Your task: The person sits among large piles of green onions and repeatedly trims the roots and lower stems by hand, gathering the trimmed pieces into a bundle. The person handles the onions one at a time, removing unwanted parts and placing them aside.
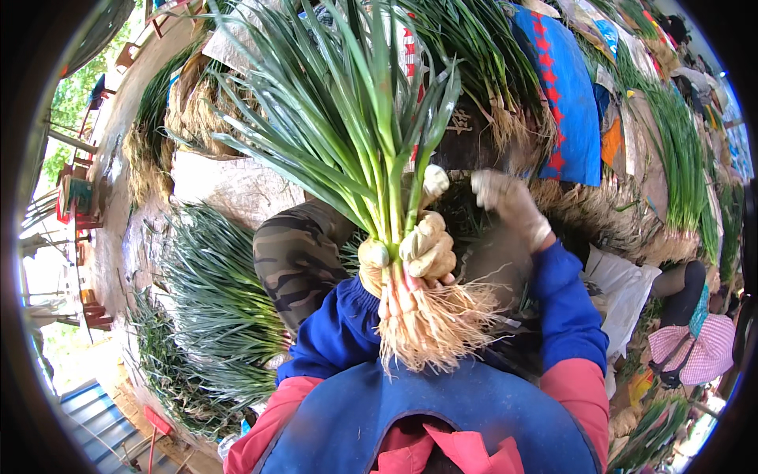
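In the middle, my gloved left hand (429, 246) is closed around the lower stems of a bunch of green onions (385, 172). The long green leaves fan upward and away from me, while the pale, stringy roots (435, 323) hang toward my blue apron (355, 420). To the right of the bunch, apart from it, is my gloved right hand (503, 198). It is blurred, its fingers look bent, and whether it holds anything cannot be made out.
A large heap of green onions (219, 296) lies at my left. More bunches (485, 65) lie ahead beside a blue sheet with red stars (562, 95). Another person (690, 349) in checkered clothing is at the far right. A red-handled tool (157, 420) stands at lower left.
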Demonstrator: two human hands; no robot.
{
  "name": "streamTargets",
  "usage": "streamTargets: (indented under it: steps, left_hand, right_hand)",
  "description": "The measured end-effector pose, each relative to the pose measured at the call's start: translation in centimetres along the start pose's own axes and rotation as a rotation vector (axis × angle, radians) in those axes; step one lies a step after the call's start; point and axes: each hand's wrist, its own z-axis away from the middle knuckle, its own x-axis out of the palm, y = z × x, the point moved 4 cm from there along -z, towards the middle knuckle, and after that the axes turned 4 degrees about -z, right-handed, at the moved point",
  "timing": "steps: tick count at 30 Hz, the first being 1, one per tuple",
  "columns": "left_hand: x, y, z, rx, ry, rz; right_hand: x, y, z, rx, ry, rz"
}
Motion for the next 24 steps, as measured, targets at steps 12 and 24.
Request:
streamTargets:
  steps: [12, 24]
  left_hand:
    - [-8.5, 1.1, 1.5, -0.032, 0.676, -0.351]
    - [-10.6, 1.0, 2.4, -0.212, 0.728, -0.403]
  right_hand:
    - [0.0, -6.9, -2.0, -0.481, 0.637, 0.967]
    - [6.6, -5.4, 7.4, -0.681, 0.245, 1.456]
